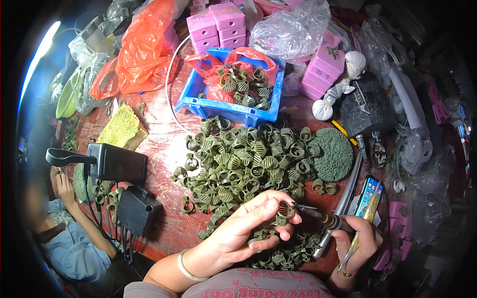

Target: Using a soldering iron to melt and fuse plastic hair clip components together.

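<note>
My left hand (238, 228), with a pale bangle on its wrist, is closed on a small dark-green slatted ring (283, 213) between thumb and fingers. More of the same rings show just under its fingers. My right hand (358, 241) grips a handpiece-like tool (332, 222) with a dark collar; its narrow front end points left toward the held ring. Whether the tip touches the ring I cannot tell. A slim yellowish stick (355, 243) also runs along the right palm. Beyond my hands lies a large pile of green rings (243, 159).
Behind the pile stands a blue crate (198, 102) holding red plastic and rings. A green round pad (332, 155), a phone (370, 197) and a black box (367, 107) lie rightward. At left are a black device (119, 163), a yellow sponge-like pad (119, 127) and another person's arm (89, 228).
</note>
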A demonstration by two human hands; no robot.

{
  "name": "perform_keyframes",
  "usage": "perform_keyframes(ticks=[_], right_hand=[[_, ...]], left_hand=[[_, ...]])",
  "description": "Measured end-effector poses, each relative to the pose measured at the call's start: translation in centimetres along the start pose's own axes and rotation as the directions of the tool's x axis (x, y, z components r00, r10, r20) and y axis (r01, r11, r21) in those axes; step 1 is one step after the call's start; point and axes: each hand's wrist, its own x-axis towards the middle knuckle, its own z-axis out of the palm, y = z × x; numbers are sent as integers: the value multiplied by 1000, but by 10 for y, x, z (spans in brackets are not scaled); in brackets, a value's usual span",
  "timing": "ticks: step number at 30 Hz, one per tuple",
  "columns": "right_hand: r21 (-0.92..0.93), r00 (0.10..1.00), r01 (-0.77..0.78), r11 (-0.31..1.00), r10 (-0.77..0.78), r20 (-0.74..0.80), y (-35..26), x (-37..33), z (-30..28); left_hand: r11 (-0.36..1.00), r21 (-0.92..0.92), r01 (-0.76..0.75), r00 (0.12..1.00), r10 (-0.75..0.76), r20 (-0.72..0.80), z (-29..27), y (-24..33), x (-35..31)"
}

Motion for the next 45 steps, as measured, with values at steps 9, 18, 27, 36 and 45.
perform_keyframes(ticks=[9,18,27,36,45], right_hand=[[7,1000,14,1000,-14,-26,3,-3,-1],[0,1000,-8,1000,8,-20,4,-3,-3],[80,997,-67,995,71,-41,5,0,-3],[78,993,-115,990,116,-7,5,-1,-4],[152,968,-250,956,253,4,3,3,5]], left_hand=[[1000,26,-3,1000,2,11,-1,0,1],[993,115,-37,999,39,-10,6,0,0],[719,688,-94,959,252,-132,14,-7,-1],[484,866,-127,919,386,-81,19,-9,1],[265,936,-232,894,437,98,12,-9,3]])
